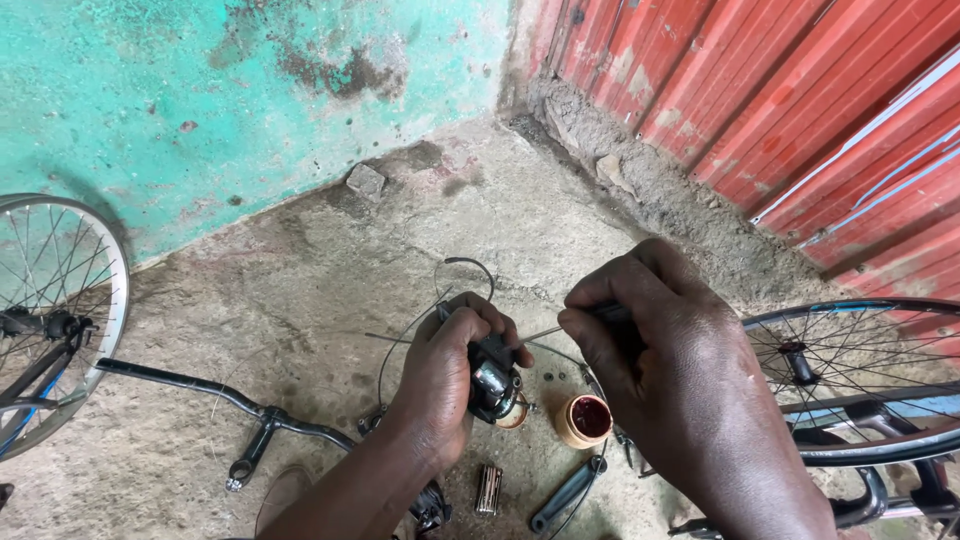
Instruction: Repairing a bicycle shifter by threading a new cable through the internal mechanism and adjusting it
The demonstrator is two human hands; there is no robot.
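Note:
My left hand grips a small black bicycle part with a shiny metal barrel, held over the concrete floor. A thin cable loops up from it. My right hand pinches a thin metal tool whose tip points at the black part. Just below the hands a small orange cup with dark red grease stands on the floor.
A black handlebar lies at the lower left. One spoked wheel is at the left edge, another wheel at the right. A small ridged metal piece and a black lever lie on the floor. Turquoise wall and red corrugated shutter stand behind.

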